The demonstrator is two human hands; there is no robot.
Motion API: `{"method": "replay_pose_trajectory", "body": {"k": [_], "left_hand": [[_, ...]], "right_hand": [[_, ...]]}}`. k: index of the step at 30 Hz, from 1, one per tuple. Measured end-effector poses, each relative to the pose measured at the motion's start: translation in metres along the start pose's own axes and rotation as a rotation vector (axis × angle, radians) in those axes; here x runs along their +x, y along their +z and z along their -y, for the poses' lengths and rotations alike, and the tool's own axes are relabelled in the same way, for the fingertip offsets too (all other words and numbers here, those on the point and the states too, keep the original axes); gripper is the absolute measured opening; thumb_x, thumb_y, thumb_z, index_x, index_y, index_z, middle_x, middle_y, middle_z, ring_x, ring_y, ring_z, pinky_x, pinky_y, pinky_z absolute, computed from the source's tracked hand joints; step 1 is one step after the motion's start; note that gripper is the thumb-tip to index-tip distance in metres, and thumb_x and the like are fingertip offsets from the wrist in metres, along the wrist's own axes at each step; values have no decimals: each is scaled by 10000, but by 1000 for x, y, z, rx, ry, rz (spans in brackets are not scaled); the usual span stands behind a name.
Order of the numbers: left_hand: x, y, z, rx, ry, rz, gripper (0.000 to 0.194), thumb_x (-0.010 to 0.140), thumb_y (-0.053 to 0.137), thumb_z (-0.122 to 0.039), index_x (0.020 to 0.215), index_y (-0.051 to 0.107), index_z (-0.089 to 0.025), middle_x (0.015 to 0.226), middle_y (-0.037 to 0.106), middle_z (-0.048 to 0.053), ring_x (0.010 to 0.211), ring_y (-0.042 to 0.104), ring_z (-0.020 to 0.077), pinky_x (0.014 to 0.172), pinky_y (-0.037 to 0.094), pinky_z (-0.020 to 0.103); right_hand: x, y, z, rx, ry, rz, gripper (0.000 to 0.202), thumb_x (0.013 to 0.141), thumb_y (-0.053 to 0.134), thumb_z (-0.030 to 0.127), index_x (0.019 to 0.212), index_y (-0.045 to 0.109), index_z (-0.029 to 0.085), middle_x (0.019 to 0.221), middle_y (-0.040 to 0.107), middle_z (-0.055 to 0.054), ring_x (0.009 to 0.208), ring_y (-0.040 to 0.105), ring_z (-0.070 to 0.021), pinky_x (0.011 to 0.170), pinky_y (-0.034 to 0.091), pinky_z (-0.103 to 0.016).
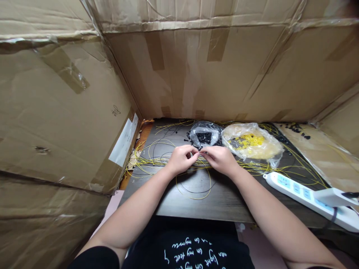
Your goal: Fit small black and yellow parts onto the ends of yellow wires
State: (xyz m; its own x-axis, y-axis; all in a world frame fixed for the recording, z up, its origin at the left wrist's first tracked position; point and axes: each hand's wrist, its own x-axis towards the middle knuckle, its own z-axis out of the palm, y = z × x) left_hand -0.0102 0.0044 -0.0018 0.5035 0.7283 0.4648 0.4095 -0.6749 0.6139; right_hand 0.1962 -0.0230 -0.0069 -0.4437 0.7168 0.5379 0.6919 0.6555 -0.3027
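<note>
My left hand (183, 158) and my right hand (220, 158) meet fingertip to fingertip above the table, each in a pinch. Whatever sits between the fingertips is too small to make out. Below them a thin yellow wire loop (193, 198) lies on the table, its upper parts passing under my hands. A thin black wire (193, 191) curves inside that loop. Behind my fingers stands an open clear plastic bag (217, 131) of small black pieces (206, 138). Right of it, another clear bag (270, 153) holds small yellow pieces (251, 141).
Long yellow wires (153, 161) run across the dark table (179, 209) beneath my hands. A white power strip (297, 194) with a plugged-in adapter (332, 196) lies at the right. Cardboard walls (190, 74) enclose the back and sides. Loose black pieces (297, 129) lie at the back right.
</note>
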Motion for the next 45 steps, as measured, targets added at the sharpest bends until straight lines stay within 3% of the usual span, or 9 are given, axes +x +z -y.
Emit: {"method": "replay_pose_trajectory", "body": {"k": [17,24,28,32,39,45], "left_hand": [[-2,-3,-5,63,77,12,163,903,567,-268,835,687,-182,771,682,16,621,546,102,622,423,234],[-1,-3,-5,83,87,1,152,903,570,-255,829,682,-184,771,679,11,628,542,104,629,417,239],[-1,-4,-4,88,82,-6,155,905,572,-260,822,678,-181,763,675,12,624,541,104,625,412,237],[-1,-4,-3,89,80,-14,148,900,583,-264,826,679,-181,751,671,10,614,538,103,613,409,237],[-1,-4,-4,59,78,-11,150,903,578,-260,839,689,-181,764,673,13,634,548,105,623,419,233],[-1,-4,-4,60,88,-20,146,900,588,-259,828,685,-178,748,665,4,621,534,99,618,414,233]], "right_hand": [[-2,4,3,-51,60,-11,248,987,448,318,901,636,181,712,659,-29,617,593,-130,620,385,-244],[-2,2,3,-20,114,-90,298,996,437,346,838,629,182,690,644,-32,604,581,-129,608,370,-245],[-3,0,4,66,131,-151,228,976,479,359,984,624,182,632,577,4,566,532,-118,586,371,-238],[-2,0,6,102,115,-107,301,946,532,393,1160,596,191,613,518,29,543,486,-112,566,361,-234],[0,1,6,80,87,-58,196,965,503,330,977,642,193,653,576,3,579,505,-111,600,361,-239],[-1,2,6,69,98,-55,162,960,510,301,932,623,190,671,597,2,574,505,-107,593,349,-233]]}}
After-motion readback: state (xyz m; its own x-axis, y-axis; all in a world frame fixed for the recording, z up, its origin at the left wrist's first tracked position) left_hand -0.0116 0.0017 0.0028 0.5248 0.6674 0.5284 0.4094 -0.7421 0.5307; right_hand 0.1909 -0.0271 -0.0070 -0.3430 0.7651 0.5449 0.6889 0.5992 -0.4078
